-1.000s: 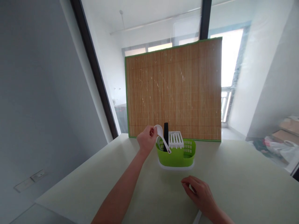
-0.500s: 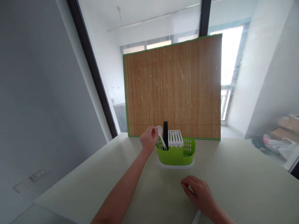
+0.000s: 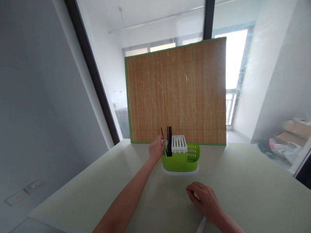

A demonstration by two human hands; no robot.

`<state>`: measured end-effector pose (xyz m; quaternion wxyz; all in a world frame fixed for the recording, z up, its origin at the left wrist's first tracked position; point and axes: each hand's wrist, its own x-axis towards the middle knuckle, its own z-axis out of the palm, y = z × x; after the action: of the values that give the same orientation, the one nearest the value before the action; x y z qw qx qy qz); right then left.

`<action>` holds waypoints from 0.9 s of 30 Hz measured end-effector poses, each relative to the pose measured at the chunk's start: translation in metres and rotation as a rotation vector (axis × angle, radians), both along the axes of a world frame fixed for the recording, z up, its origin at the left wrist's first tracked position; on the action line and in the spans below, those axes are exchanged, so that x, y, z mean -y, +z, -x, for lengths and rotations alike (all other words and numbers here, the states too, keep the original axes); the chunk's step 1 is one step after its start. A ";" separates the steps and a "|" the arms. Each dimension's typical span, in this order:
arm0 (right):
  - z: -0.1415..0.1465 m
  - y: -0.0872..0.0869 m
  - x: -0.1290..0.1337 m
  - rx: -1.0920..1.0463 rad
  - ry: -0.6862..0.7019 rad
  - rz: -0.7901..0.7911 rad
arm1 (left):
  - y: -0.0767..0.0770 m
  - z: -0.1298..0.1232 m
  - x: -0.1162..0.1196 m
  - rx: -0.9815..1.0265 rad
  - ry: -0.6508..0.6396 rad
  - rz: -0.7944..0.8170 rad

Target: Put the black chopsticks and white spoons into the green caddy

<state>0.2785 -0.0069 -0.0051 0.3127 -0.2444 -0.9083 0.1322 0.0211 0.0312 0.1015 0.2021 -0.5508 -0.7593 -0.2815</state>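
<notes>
Pinched in the fingers of my left hand [image 3: 155, 147] is a white spoon [image 3: 166, 142], bowl end up, its handle down inside the left compartment of a green utensil caddy [image 3: 180, 162]. Dark, slim sticks like chopsticks [image 3: 169, 139] stand upright in that same compartment, right of the spoon; one thin dark stick [image 3: 162, 132] leans behind my fingers. A white slatted rack [image 3: 179, 144] sits over the caddy's middle. My right hand [image 3: 203, 196] rests on the table in front, thumb and fingertips together with nothing visible in them. A white, flat, narrow piece [image 3: 201, 225] lies by its wrist, partly out of frame.
The caddy stands on a white base on the pale table [image 3: 116, 181]. Behind it a bamboo mat [image 3: 176, 94] with green edging stands upright against a glass partition. Cardboard boxes [image 3: 296, 131] and plastic bags are on the floor at the far right.
My left hand has lowered the spoon further into the left compartment, and the spoon is more upright. The dark sticks now show as separate pieces. My right hand stays in place.
</notes>
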 end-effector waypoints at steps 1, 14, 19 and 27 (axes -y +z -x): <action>0.000 0.000 0.000 0.002 -0.003 0.000 | -0.001 0.001 0.000 0.014 0.009 0.000; 0.000 -0.004 -0.002 0.034 -0.001 0.035 | 0.000 0.024 -0.007 0.096 -0.090 0.020; -0.002 0.000 -0.004 0.092 -0.036 0.003 | 0.003 0.027 -0.010 0.129 -0.107 0.030; -0.025 0.015 -0.022 0.330 -0.315 -0.101 | -0.017 0.008 0.032 0.223 -0.088 -0.275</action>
<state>0.3039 0.0150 0.0099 0.1885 -0.3854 -0.9033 -0.0056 0.0126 -0.0008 0.0847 0.1778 -0.5161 -0.7065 -0.4504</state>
